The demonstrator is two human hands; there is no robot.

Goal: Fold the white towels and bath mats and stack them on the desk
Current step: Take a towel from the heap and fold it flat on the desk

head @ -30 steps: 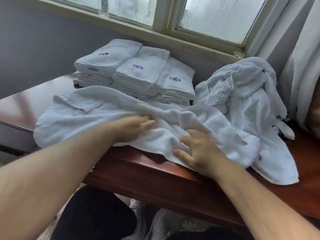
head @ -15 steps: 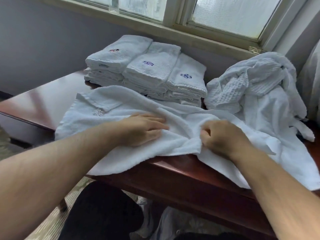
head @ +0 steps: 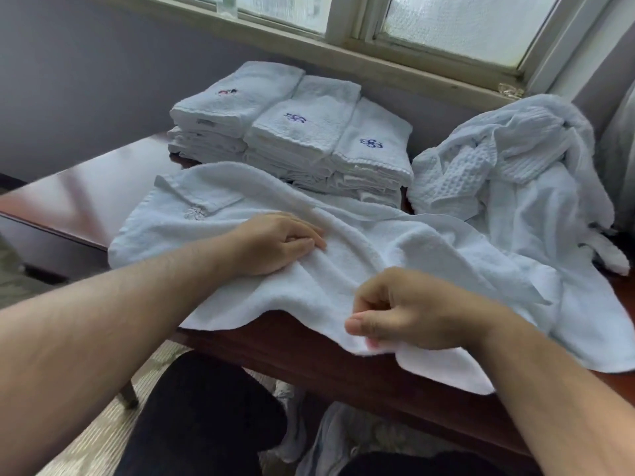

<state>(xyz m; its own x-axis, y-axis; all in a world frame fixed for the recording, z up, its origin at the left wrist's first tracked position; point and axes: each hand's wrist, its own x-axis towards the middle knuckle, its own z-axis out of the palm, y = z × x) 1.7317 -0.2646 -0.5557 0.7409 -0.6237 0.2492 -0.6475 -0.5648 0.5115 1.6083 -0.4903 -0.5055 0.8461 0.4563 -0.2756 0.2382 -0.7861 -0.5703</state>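
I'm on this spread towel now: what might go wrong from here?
1. The towel overhangs the desk edge; if the right hand loses its pinch on the near hem, the towel may slide floorward.
2. Its far edge seems to touch the folded stacks; a big fold might nudge them.

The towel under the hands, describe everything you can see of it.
The towel is white terry cloth, unfolded and rumpled, spread over the front of the dark wooden desk with its near edge hanging over. Its far left corner is turned over beside a pale stitched emblem. The left hand rests flat on it; the right hand pinches its near edge. Its far side reaches the folded stacks.
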